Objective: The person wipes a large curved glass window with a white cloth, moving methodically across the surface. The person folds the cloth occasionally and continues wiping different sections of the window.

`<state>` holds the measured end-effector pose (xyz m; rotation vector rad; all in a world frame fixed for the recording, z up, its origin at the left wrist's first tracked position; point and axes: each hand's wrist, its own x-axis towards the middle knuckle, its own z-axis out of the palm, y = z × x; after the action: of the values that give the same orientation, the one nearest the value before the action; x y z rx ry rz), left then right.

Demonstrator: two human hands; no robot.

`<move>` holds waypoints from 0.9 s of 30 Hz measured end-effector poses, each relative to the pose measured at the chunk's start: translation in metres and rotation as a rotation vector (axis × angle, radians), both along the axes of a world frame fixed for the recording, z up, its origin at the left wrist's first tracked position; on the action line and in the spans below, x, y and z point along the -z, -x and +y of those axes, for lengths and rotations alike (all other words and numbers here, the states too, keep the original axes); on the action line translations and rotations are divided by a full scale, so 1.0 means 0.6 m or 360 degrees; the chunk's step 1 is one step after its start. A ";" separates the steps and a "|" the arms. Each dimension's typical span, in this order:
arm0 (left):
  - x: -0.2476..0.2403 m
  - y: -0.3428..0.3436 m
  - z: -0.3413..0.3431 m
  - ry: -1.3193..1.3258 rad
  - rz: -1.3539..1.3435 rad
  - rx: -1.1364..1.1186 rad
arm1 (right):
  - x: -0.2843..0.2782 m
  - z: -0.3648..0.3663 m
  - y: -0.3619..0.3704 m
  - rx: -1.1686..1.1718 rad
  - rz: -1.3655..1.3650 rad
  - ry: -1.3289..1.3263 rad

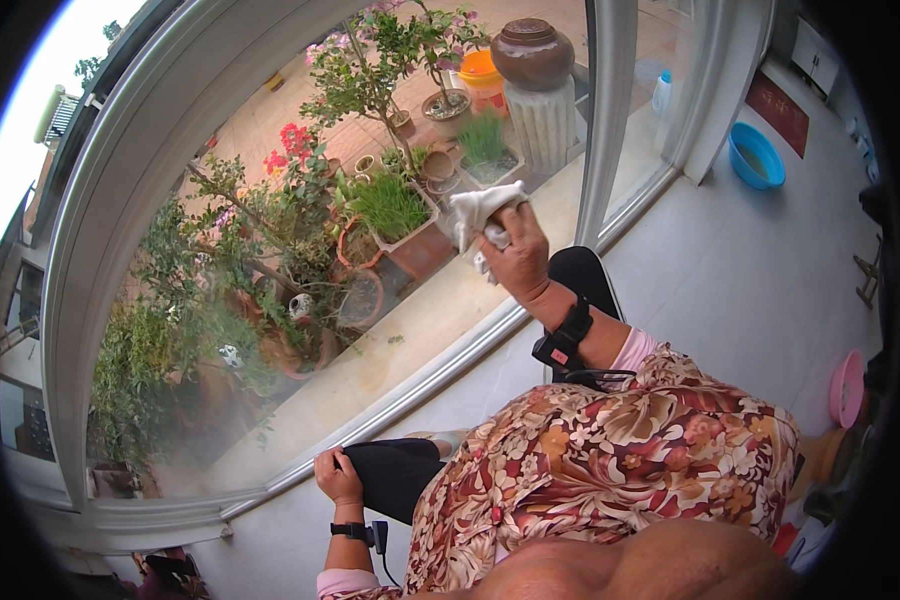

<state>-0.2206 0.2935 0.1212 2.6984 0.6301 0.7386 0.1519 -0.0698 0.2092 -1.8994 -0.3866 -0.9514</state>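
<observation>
A crumpled white cloth [478, 213] is bunched in my right hand [520, 255], whose fingers close around it. Hand and cloth are up against the large window pane [300, 400], which looks hazy toward its lower left. My left hand [339, 479] rests on my bent knee in black trousers [395, 477], its fingers draped over the knee and holding nothing. Both wrists carry black straps with small devices.
A silver window frame [410, 385] runs along the pane's foot. Behind the glass stand potted plants [390, 205] and a brown jar [532, 55] on a pedestal. Indoors, a blue basin [756, 157] with liquid and a pink basin [847, 388] sit on the pale floor [710, 270].
</observation>
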 end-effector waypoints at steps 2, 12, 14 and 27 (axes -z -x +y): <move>-0.002 -0.002 0.000 -0.0014 0.0024 -0.0004 | -0.001 0.023 0.030 -0.0269 -0.0039 0.0021; 0.002 0.035 0.015 -0.0025 0.0024 -0.0041 | -0.059 -0.086 -0.068 0.0190 -0.0317 0.0202; 0.006 0.033 0.019 -0.0014 0.0023 -0.0055 | -0.090 -0.130 -0.119 0.0481 -0.0283 0.0161; 0.005 -0.004 0.008 -0.0032 0.0077 -0.0039 | -0.140 0.010 -0.033 -0.0093 -0.0802 0.0116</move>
<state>-0.2185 0.2982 0.1183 2.7390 0.6720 0.6914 0.1715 -0.0639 0.2935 -1.6847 -0.7760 -1.3906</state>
